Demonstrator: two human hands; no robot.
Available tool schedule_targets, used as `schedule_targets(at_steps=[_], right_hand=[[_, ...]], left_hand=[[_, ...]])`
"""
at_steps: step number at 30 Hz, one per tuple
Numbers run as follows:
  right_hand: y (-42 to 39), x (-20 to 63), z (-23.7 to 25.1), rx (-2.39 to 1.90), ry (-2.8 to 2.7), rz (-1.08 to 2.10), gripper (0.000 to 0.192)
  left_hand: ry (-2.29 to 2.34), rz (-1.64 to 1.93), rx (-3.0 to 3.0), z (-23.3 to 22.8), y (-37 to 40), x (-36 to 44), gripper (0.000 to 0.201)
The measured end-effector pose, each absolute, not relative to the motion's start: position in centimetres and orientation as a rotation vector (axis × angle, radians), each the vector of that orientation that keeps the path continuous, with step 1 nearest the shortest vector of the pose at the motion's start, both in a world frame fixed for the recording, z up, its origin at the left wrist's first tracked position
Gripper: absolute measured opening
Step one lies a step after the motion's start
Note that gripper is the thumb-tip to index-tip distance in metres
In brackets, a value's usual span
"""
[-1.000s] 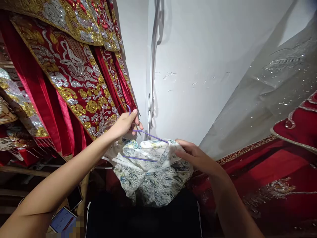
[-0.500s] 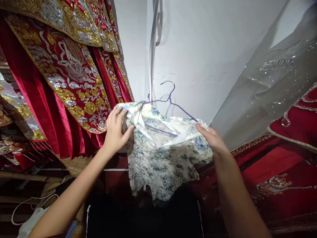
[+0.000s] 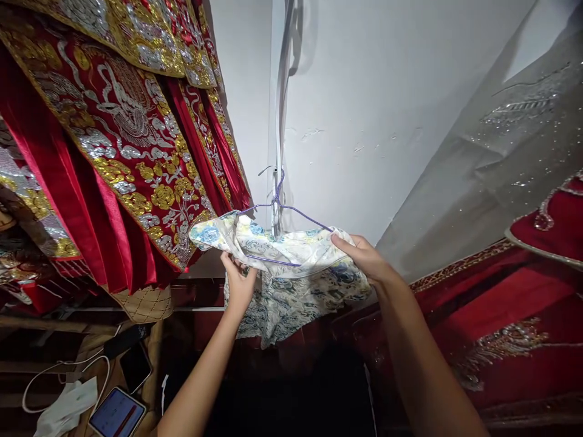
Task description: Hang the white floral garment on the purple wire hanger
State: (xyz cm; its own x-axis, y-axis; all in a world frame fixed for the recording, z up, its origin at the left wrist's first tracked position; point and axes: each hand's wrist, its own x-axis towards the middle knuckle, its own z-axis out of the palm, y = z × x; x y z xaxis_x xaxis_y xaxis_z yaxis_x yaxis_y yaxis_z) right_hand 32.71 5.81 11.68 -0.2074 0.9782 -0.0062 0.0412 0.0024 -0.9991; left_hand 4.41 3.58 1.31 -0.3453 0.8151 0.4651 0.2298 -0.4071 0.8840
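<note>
Left hand [image 3: 239,282] has dropped from the garment's [image 3: 291,273] left shoulder to under its near edge, pinching cloth. Right hand [image 3: 364,258] still grips the right shoulder. Garment is now spread flatter on the purple hanger [image 3: 277,203], centre, before the wall [image 3: 387,109].

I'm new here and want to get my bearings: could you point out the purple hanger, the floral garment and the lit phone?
purple hanger [image 3: 277,197]: head view, twisted neck below the hook.
floral garment [image 3: 291,303]: head view, hanging lower panel.
lit phone [image 3: 117,413]: head view, middle of the bright screen.
</note>
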Motion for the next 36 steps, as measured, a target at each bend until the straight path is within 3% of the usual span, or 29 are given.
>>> schedule_targets(at_steps=[10, 15, 23, 26, 31, 33, 36], right_hand=[[4.5, 33.2, 9.4, -1.241, -1.312, 1.296, 0.054], [4.5, 33.0, 8.1, -1.258, -1.375, 1.164, 0.054], [5.8, 30.9, 7.1, -1.304, -1.341, 0.155, 0.044], [5.5, 29.2, 6.8, -1.197, -1.312, -0.031, 0.044], [2.6, 24.1, 1.7, -1.091, -1.177, 0.306, 0.032], [1.3, 21.9, -1.4, -1.151, -1.091, 0.670, 0.034], [-0.1, 19.3, -5.1, -1.161, -1.108, 1.302, 0.054]], left_hand=[[1.163, 1.709, 1.305, 0.0, 2.8, 7.0, 0.054], [1.221, 1.782, 1.274, 0.7, 5.1, 5.9, 0.013], [1.219, 1.728, 1.294, -0.8, 2.2, 5.6, 0.013], [1.200, 1.688, 1.261, -0.9, 0.5, 5.7, 0.013], [1.174, 1.667, 1.122, -0.9, -1.3, 5.5, 0.017], [1.130, 1.666, 1.069, -0.7, -1.8, 5.7, 0.023], [1.051, 1.678, 1.009, -0.4, -2.4, 5.9, 0.027]])
